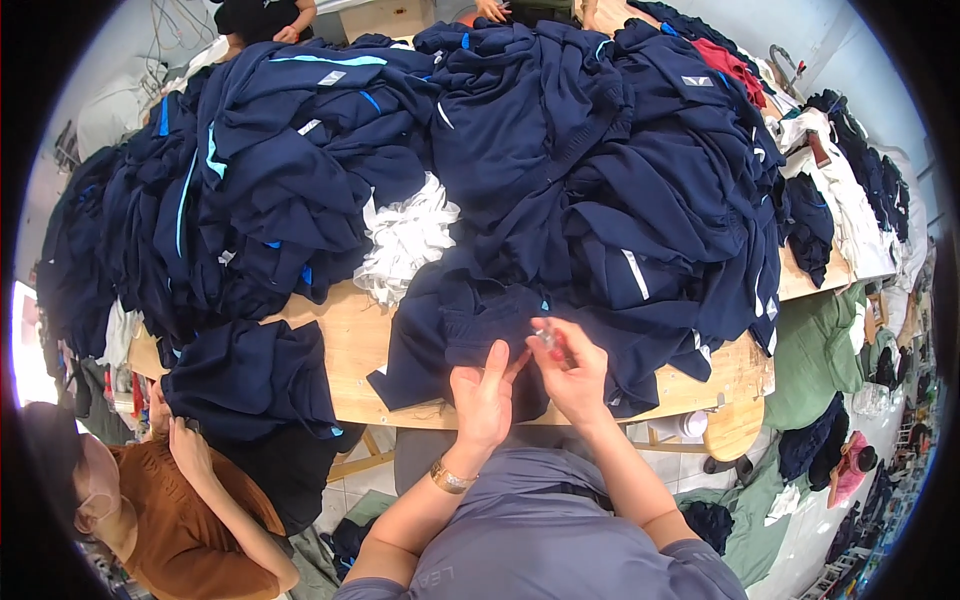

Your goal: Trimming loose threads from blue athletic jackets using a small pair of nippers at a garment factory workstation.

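Big heap of navy garments (600, 170) with light blue trim covers most of the wooden table (350, 350). White crumpled fabric (405, 240) sits between the piles. Red garment (725, 62) at far right of heap. Co-worker in brown top (170, 520) at lower left, handling a folded navy piece (250, 375). Green cloth (815, 355) hangs beside table at right; white cloth (850, 200) further back.

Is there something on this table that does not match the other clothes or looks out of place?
Yes. A crumpled white bundle sits between the two heaps of navy garments, and a red piece shows at the far right of the pile. Several navy pieces hang over the wooden table edge. Nothing looks damaged.
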Motion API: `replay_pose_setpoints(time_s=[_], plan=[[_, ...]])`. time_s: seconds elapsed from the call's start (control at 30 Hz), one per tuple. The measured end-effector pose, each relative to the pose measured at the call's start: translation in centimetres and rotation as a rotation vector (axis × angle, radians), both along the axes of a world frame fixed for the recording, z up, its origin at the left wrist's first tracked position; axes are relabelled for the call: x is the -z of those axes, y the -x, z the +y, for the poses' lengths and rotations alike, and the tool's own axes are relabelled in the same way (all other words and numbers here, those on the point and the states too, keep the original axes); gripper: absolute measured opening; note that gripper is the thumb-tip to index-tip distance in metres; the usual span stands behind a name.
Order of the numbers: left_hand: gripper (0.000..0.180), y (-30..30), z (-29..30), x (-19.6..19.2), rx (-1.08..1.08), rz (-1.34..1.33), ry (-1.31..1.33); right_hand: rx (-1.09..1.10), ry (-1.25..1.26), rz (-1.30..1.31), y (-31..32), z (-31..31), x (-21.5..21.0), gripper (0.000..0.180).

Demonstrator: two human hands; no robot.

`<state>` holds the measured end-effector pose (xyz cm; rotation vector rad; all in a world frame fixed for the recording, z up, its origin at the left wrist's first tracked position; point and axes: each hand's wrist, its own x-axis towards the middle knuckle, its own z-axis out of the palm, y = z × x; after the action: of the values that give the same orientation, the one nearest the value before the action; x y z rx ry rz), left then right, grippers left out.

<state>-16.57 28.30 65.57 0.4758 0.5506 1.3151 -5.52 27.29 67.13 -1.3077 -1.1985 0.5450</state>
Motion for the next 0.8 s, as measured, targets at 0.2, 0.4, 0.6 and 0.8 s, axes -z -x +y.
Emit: replay_pose_setpoints(time_s=[0.2, 0.4, 0.6, 0.8], plan=[[0.008, 0.2, -0.2, 0.4, -0.057, 0.256, -0.028, -0.040, -0.079, -0.476, -0.3, -0.1, 0.3, 0.020], [0.016, -0.6, 0.2, -1.1, 0.039, 0.128, 0.051, -0.115, 0.109, 0.635, 0.0, -0.7, 0.7, 0.008], [0.017, 0.2, 0.6, -1.6, 0.025, 0.128, 0.077, -0.170, 0.173, 0.351, -2.1, -1.1, 0.8, 0.022], [0.019, 0.4, 0.5, -0.7, 0.010, 0.177, -0.023, -0.074, 0.117, -0.370, -2.4, -1.3, 0.7, 0.030]])
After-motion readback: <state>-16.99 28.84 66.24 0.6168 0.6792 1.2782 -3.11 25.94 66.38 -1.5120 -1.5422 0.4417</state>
